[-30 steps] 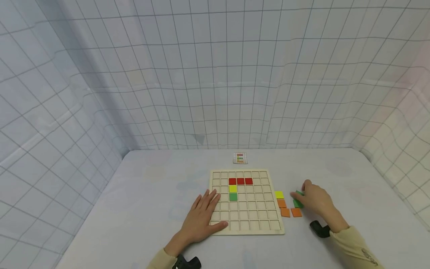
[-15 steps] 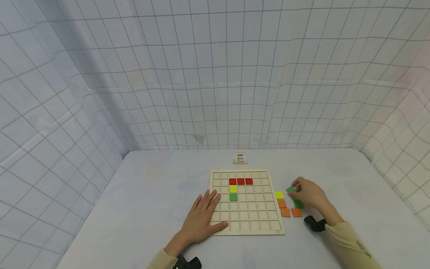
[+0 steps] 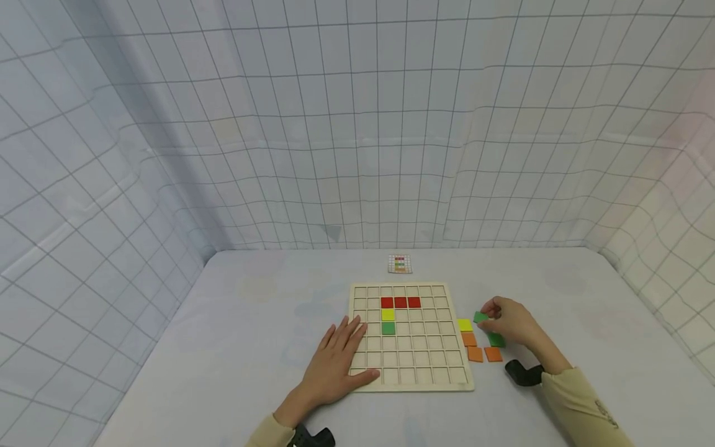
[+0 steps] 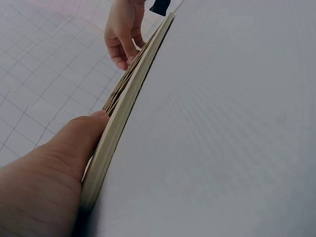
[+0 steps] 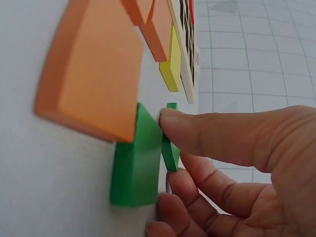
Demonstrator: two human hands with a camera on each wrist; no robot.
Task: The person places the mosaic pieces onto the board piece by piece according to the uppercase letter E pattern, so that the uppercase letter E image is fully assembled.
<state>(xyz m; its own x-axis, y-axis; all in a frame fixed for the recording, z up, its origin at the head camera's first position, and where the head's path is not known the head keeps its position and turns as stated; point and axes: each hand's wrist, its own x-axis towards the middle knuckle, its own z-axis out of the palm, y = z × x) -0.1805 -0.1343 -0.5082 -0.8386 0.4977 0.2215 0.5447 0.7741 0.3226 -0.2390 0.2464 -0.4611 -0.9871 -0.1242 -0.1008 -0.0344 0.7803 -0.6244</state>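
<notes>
My left hand [image 3: 331, 361] lies flat with spread fingers on the left edge of a pale wooden grid board [image 3: 429, 360]. In the left wrist view its thumb rests over the board's rim. To the right of the board, my right hand [image 3: 511, 321] pinches a green square tile [image 3: 480, 317] between thumb and fingers. A second green tile [image 5: 140, 163] lies on the table just beside it in the right wrist view. On the board sit a row of red tiles [image 3: 400, 302], a yellow tile [image 3: 388, 315] below them and a green tile [image 3: 388, 328] under that.
Along the board's right edge lie a loose yellow tile [image 3: 465, 325] and several orange tiles [image 3: 475, 354]. Behind the board is a small card [image 3: 400, 264] with a coloured grid pattern. White gridded sheeting [image 3: 357, 155] encloses the table's back and sides.
My right hand has drawn the green tile a little left, toward the board, away from the other green tile. My left hand has stayed in place.
</notes>
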